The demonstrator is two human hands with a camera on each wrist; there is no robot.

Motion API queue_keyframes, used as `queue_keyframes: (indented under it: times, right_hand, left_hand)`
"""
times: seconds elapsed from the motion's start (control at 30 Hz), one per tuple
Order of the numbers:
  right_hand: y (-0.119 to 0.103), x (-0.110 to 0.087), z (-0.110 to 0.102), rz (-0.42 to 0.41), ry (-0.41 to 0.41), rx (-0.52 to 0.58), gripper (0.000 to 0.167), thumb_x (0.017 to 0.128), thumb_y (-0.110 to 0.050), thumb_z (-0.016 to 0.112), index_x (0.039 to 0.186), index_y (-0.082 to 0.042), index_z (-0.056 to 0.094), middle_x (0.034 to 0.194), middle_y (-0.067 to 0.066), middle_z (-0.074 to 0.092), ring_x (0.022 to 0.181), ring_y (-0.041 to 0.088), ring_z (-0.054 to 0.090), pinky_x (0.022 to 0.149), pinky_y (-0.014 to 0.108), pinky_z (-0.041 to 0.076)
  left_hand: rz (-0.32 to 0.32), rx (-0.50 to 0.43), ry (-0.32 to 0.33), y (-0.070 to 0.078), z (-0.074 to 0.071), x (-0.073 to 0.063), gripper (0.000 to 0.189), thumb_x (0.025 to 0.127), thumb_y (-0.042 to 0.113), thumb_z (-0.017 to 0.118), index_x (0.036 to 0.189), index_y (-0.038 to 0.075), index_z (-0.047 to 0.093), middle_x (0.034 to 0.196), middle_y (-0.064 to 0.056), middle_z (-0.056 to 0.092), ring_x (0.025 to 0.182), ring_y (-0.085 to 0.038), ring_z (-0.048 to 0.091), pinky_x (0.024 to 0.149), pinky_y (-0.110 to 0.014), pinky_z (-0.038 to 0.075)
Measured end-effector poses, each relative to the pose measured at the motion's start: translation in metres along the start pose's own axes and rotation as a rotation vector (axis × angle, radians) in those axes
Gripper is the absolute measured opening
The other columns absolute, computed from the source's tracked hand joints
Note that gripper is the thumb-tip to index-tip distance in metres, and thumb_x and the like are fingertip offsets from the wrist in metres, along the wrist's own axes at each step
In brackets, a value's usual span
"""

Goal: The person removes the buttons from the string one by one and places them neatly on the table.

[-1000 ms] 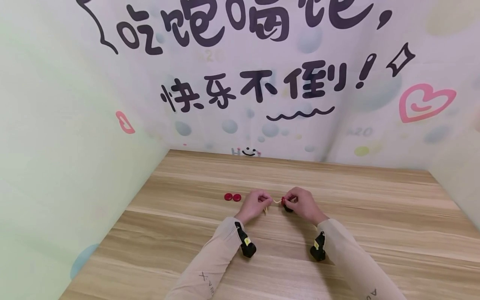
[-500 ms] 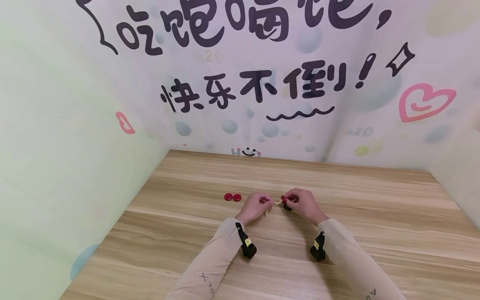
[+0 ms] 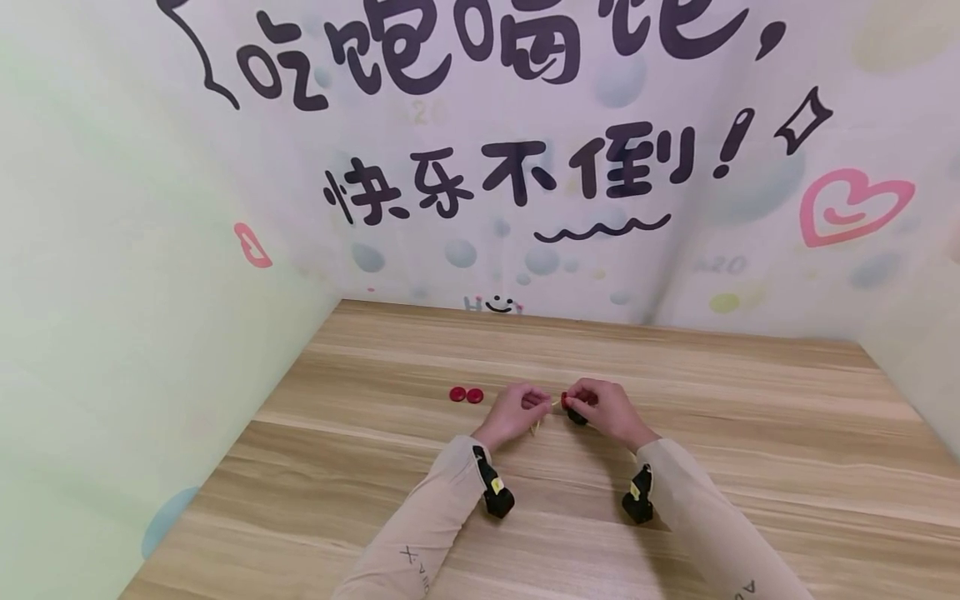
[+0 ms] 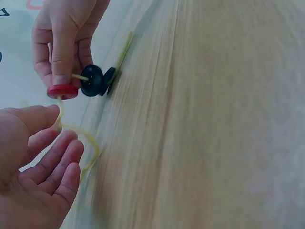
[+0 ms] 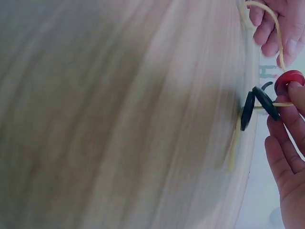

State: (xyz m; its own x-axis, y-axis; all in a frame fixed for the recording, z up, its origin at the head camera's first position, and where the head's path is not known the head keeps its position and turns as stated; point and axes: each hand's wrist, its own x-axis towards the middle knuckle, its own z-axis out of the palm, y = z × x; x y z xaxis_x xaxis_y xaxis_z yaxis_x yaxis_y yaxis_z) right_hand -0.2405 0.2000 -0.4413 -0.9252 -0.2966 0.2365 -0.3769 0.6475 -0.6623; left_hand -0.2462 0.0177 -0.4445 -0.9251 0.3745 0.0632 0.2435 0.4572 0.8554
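Note:
In the head view my left hand (image 3: 517,412) and right hand (image 3: 604,408) face each other over the wooden table. A red button (image 4: 62,92) is pinched between my right thumb and fingers. A thin yellow cord (image 4: 96,145) passes through it. My left thumb and index finger pinch this cord close to the red button, and a loop of it hangs below the left hand. Two black buttons (image 5: 267,103) are threaded on the cord beyond my right fingers, with the cord's tail (image 5: 232,148) trailing past them.
Two red buttons (image 3: 467,395) lie side by side on the wooden table (image 3: 375,467), left of my left hand. Behind the table hangs a printed white cloth (image 3: 450,258). A pale side wall (image 3: 135,333) borders the left edge.
My left hand has shifted slightly right, toward the red button. The stretch of cord visible between the hands is shorter. My right hand stays nearly in place, holding the red button.

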Motion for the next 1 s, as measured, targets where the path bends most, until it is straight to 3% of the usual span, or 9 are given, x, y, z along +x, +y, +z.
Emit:
queue_keyframes:
  times: [0.13,0.3,0.67,0.9,1.0]
  right_hand:
    - [-0.001,-0.001,-0.001,0.007,-0.001,0.015,0.003,0.083,-0.007,0.061,0.084,-0.005,0.063,0.082,0.003,0.063,0.075,0.017,0.058,0.066,0.03,0.049]
    - [-0.003,0.0,0.0,-0.03,0.0,0.033,0.004,0.083,-0.006,0.06,0.084,-0.003,0.063,0.082,0.004,0.064,0.077,0.019,0.059,0.068,0.033,0.05]
    - [-0.008,0.001,0.002,-0.069,0.026,0.048,0.004,0.081,-0.001,0.061,0.085,-0.001,0.062,0.083,0.009,0.064,0.078,0.022,0.06,0.066,0.032,0.05]
    - [-0.009,0.0,0.002,-0.058,0.039,0.05,0.003,0.081,-0.002,0.061,0.084,-0.001,0.062,0.082,0.007,0.064,0.077,0.02,0.06,0.065,0.03,0.05]
    - [-0.008,-0.001,0.002,-0.053,0.04,0.045,0.003,0.082,-0.004,0.06,0.084,-0.002,0.063,0.081,0.006,0.064,0.076,0.019,0.059,0.065,0.03,0.05]
  left_hand:
    - [0.016,-0.014,-0.026,0.001,0.003,0.0,0.033,0.084,0.016,0.06,0.113,0.0,0.054,0.107,-0.012,0.058,0.097,-0.023,0.055,0.083,-0.03,0.044]
    - [0.034,-0.065,-0.022,0.005,0.007,0.0,0.04,0.083,0.016,0.061,0.118,-0.001,0.051,0.115,-0.014,0.054,0.106,-0.028,0.051,0.088,-0.035,0.041]
    - [0.072,-0.153,0.021,0.006,0.014,0.003,0.031,0.083,0.01,0.061,0.111,-0.002,0.054,0.101,-0.012,0.06,0.091,-0.022,0.058,0.078,-0.023,0.046]
    - [0.097,-0.214,0.008,0.031,0.001,-0.012,0.028,0.082,0.001,0.06,0.107,-0.01,0.053,0.101,-0.024,0.058,0.091,-0.034,0.057,0.077,-0.031,0.047]
    - [0.095,-0.219,0.003,0.03,0.001,-0.012,0.027,0.081,0.001,0.061,0.105,-0.009,0.054,0.099,-0.023,0.059,0.089,-0.033,0.058,0.075,-0.027,0.048]
